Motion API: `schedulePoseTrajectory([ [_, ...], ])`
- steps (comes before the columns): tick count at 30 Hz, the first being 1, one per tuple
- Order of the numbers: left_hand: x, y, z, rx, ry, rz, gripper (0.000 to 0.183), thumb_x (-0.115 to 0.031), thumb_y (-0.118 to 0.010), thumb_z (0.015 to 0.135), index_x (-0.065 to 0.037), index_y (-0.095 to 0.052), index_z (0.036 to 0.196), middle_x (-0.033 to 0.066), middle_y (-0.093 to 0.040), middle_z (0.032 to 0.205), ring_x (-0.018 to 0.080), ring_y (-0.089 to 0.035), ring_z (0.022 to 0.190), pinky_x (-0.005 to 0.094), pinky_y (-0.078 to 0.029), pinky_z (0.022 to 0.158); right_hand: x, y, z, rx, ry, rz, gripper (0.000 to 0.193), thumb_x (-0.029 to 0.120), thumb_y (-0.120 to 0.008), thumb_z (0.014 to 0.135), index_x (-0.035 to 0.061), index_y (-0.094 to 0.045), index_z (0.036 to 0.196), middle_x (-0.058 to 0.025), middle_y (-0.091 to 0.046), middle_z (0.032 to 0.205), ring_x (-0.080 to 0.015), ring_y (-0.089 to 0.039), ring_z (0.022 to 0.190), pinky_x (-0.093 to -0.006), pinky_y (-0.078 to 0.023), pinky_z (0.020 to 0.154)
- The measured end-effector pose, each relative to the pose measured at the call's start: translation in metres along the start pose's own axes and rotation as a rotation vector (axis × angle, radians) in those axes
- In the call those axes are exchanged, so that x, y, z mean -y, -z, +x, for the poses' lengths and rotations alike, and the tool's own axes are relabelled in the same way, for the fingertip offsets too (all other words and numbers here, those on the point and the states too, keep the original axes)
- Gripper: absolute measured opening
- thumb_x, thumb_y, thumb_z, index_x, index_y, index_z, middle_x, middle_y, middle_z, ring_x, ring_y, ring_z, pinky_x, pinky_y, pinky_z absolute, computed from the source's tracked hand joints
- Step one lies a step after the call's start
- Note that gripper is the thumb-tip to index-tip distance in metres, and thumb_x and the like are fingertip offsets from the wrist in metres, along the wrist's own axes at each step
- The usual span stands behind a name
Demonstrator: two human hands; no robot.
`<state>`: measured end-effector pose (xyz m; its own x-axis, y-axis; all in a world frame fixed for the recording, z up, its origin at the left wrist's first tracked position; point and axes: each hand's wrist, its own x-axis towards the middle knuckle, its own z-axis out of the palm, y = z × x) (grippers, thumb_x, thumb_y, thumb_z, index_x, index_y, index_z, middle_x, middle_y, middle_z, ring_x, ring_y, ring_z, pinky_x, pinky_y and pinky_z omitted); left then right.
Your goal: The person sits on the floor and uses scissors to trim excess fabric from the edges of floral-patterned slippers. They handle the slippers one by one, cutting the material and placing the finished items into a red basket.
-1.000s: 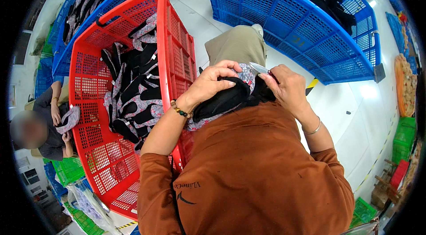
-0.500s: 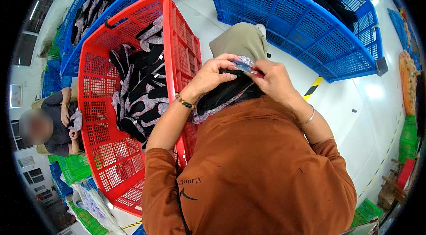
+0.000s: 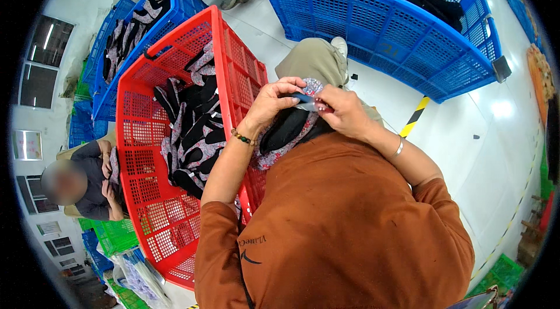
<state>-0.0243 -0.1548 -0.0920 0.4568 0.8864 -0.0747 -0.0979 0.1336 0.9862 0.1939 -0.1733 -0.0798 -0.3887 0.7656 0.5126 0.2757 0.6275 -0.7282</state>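
A padded fabric piece (image 3: 286,132), black inside with a grey-and-pink speckled print, lies across my lap, curving toward my knee. Above it, my left hand (image 3: 273,104) is closed, thumb and fingers pinching a small dark blue strip (image 3: 303,98). Facing it, my right hand (image 3: 348,112) is closed too, its fingertips at the strip's other end, where a clear, shiny bit shows. Whether that clear bit is joined to the strip, I cannot tell. Palms and some fingertips are hidden.
A red basket (image 3: 220,55) of similar printed black pieces (image 3: 195,128) stands at my left. Ahead on the right is a blue basket (image 3: 379,35) holding black fabric; another blue basket (image 3: 125,67) is at far left. A seated person (image 3: 93,178) handles fabric beyond the red basket.
The view has shifted slightly, so the baskets appear a little further right. Both hands stay together over the fabric; more of the blue strip shows between them.
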Motion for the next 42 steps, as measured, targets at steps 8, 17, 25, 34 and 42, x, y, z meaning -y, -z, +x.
schedulePoseTrajectory([
  [8, 0.009, 0.019, 0.001, 0.019, 0.029, -0.220, 0.019, 0.002, -0.066, 0.071, 0.002, -0.067, 0.091, 0.0057, -0.053, 0.118, 0.0169, -0.052, 0.110, 0.0280, -0.041, 0.096, -0.020, 0.009, -0.005, -0.018, 0.087, -0.188, 0.027, 0.024, -0.071, 0.076, 0.0041, -0.055, 0.083, -0.0099, -0.053, 0.074, -0.0270, -0.056, 0.061, -0.0337, -0.044, 0.053],
  [17, 0.013, 0.019, 0.002, 0.011, 0.027, -0.234, 0.021, 0.003, -0.064, 0.071, 0.003, -0.066, 0.093, 0.0062, -0.053, 0.118, 0.0176, -0.053, 0.108, 0.0289, -0.040, 0.097, -0.017, 0.004, 0.001, 0.060, 0.326, -0.437, 0.029, 0.032, -0.069, 0.076, 0.0068, -0.054, 0.078, -0.0072, -0.048, 0.067, -0.0238, -0.054, 0.057, -0.0332, -0.042, 0.049],
  [25, 0.011, 0.015, -0.002, -0.034, -0.024, -0.161, 0.022, 0.006, -0.059, 0.072, 0.003, -0.065, 0.092, 0.0064, -0.056, 0.115, 0.0172, -0.053, 0.108, 0.0279, -0.040, 0.096, -0.027, 0.003, -0.006, -0.070, 0.150, -0.307, 0.028, 0.032, -0.067, 0.079, 0.0064, -0.055, 0.079, -0.0089, -0.055, 0.070, -0.0254, -0.057, 0.058, -0.0335, -0.043, 0.048],
  [34, -0.051, 0.062, 0.008, -0.401, 0.001, -0.556, 0.024, 0.009, -0.045, 0.085, 0.005, -0.057, 0.104, 0.0136, -0.063, 0.099, 0.0239, -0.064, 0.089, 0.0363, -0.052, 0.085, 0.001, 0.005, 0.000, 0.203, -0.323, 0.265, 0.048, 0.024, -0.077, 0.072, 0.0034, -0.053, 0.108, -0.0050, -0.058, 0.080, -0.0117, -0.055, 0.070, -0.0253, -0.044, 0.062],
  [42, -0.048, 0.069, 0.009, -0.796, -0.184, -0.735, 0.015, 0.004, -0.048, 0.088, 0.002, -0.056, 0.100, 0.0119, -0.061, 0.096, 0.0239, -0.061, 0.088, 0.0382, -0.050, 0.088, 0.028, -0.025, 0.006, 0.309, -0.472, 0.639, 0.033, 0.013, -0.070, 0.080, -0.0019, -0.055, 0.105, -0.0025, -0.062, 0.089, -0.0080, -0.055, 0.080, -0.0250, -0.046, 0.070],
])
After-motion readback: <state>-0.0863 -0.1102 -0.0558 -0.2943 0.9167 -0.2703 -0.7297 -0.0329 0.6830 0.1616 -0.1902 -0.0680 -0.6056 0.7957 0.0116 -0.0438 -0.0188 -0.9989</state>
